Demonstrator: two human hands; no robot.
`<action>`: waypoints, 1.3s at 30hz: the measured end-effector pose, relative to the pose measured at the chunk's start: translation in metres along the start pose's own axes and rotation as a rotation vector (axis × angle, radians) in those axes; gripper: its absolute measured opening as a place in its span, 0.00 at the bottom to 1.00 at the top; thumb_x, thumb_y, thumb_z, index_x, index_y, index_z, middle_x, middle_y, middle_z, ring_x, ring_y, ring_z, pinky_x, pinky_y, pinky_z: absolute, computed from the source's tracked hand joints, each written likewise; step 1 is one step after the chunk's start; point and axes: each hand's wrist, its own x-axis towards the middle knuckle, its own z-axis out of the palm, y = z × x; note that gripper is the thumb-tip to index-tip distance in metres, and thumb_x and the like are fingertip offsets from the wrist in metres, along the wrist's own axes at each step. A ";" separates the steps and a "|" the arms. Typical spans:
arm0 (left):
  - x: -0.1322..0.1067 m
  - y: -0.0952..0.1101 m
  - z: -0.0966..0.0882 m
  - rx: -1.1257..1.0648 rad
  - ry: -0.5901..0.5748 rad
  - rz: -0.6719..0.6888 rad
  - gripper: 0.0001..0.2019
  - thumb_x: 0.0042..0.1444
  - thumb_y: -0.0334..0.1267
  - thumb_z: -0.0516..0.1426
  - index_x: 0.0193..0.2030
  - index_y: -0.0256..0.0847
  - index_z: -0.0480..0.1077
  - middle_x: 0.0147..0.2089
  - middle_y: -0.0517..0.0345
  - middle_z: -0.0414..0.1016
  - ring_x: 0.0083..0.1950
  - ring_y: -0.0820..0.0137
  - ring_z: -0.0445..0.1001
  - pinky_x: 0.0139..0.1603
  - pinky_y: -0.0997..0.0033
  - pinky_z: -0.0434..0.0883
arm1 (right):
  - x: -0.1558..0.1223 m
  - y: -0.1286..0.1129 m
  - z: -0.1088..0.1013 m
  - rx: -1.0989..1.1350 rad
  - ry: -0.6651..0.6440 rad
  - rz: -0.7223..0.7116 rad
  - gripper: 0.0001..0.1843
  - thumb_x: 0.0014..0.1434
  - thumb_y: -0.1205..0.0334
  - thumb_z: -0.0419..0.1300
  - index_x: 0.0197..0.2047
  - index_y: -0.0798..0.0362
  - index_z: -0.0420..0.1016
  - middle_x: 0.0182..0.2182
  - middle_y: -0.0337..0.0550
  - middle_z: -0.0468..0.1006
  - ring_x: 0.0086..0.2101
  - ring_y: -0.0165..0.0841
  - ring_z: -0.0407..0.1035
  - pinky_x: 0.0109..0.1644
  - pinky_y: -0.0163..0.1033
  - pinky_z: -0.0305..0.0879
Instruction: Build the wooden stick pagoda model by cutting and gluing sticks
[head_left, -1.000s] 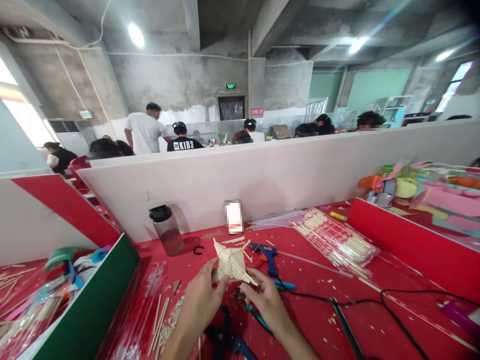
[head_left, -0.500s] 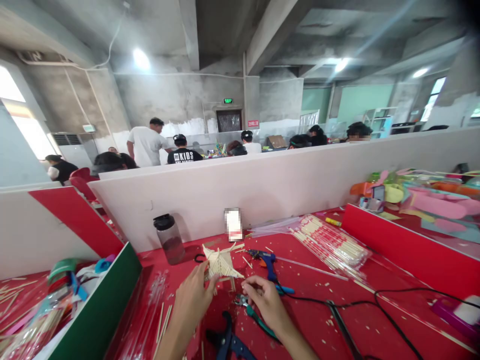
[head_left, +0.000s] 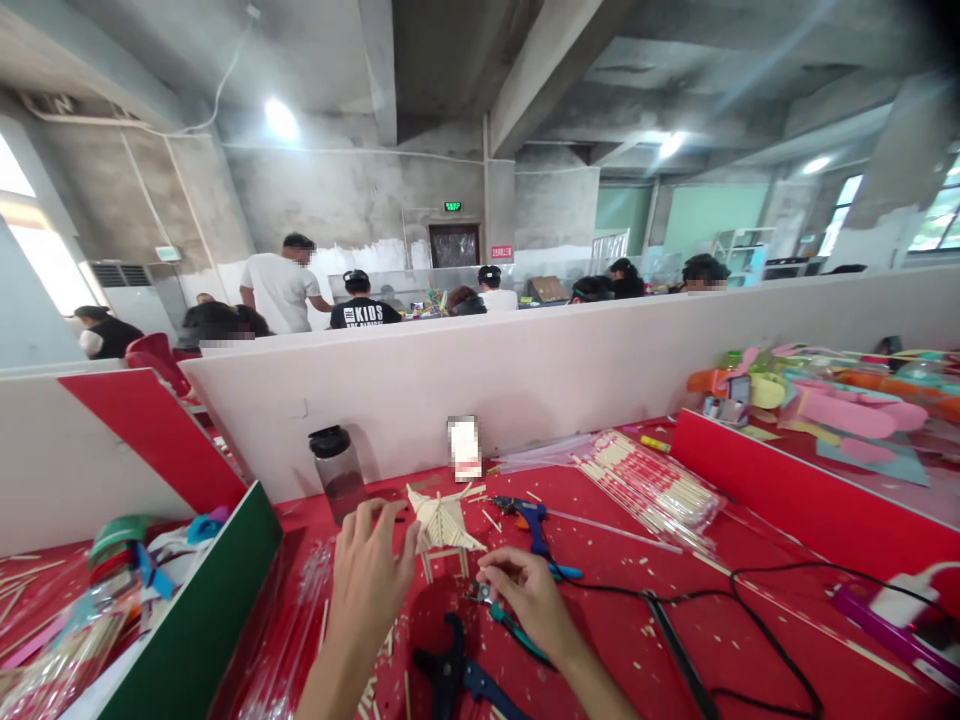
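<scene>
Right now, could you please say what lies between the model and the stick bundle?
In the head view, a glue gun and loose sticks lie between the model and the bundle.

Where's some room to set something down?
Between the right forearm and slim black rod, the red tabletop is bare except for pale chips. Crowded: around the pale stick model, by the blue glue gun and green-handled pliers.

Bottle [head_left: 339, 476] left of model [head_left: 441, 522], glue gun [head_left: 532, 522] right
</scene>
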 end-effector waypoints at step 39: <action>-0.024 0.049 0.048 -1.042 -0.523 -0.178 0.16 0.62 0.48 0.56 0.30 0.38 0.74 0.27 0.60 0.72 0.29 0.71 0.68 0.32 0.75 0.63 | -0.013 -0.016 -0.009 -0.202 0.075 -0.070 0.16 0.67 0.47 0.56 0.43 0.51 0.73 0.32 0.42 0.76 0.29 0.33 0.70 0.32 0.34 0.66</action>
